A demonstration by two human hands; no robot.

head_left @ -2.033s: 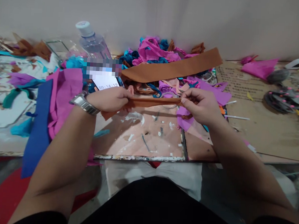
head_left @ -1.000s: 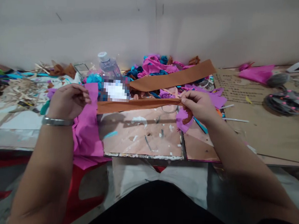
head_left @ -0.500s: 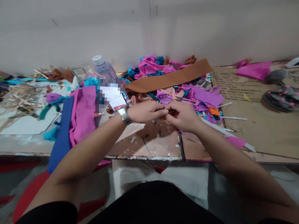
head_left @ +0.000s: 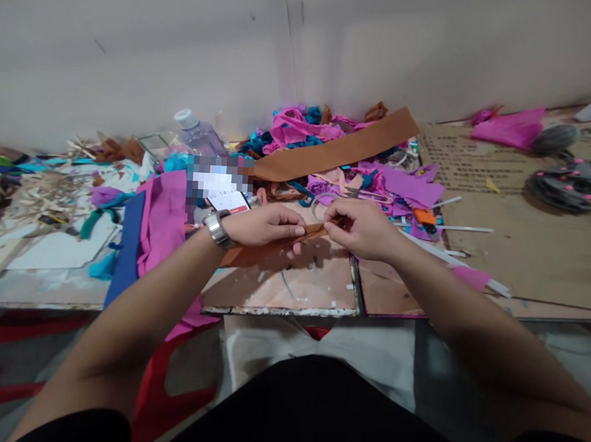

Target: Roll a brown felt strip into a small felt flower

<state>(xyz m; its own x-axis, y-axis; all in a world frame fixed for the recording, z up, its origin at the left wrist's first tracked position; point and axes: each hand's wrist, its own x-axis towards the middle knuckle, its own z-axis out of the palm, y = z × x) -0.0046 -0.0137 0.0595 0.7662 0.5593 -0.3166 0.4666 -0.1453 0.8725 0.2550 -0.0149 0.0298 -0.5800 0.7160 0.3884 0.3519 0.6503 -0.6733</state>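
Nearest us, well in front of the phone (head_left: 227,195), a red plastic seat (head_left: 152,386) shows below the edge of the counter (head_left: 281,293). Just in front of the phone and a little to its right, we hold a brown strip (head_left: 253,252) above the counter. Our left hand (head_left: 268,226), with a metal watch (head_left: 217,229) at the wrist, grips the strip between thumb and fingers, and its wider part spreads out below that palm. Our right hand (head_left: 359,228), farther to the right of the phone, pinches the strip where it is gathered narrow.

Left of the phone we have folded pink sheets (head_left: 164,219), with a blue sheet (head_left: 127,247) beside them and a green-handled tool (head_left: 92,222) beyond that. To the phone's right lie an orange piece (head_left: 424,219) and, farther over, a sheet of printed cardboard (head_left: 473,258).

Behind the phone stands a clear bottle (head_left: 198,135) with a white cap. Behind the phone to the right, a wide brown band (head_left: 337,147) slants across a heap of pink and teal scraps (head_left: 296,122). The pale wall (head_left: 186,47) rises behind everything.
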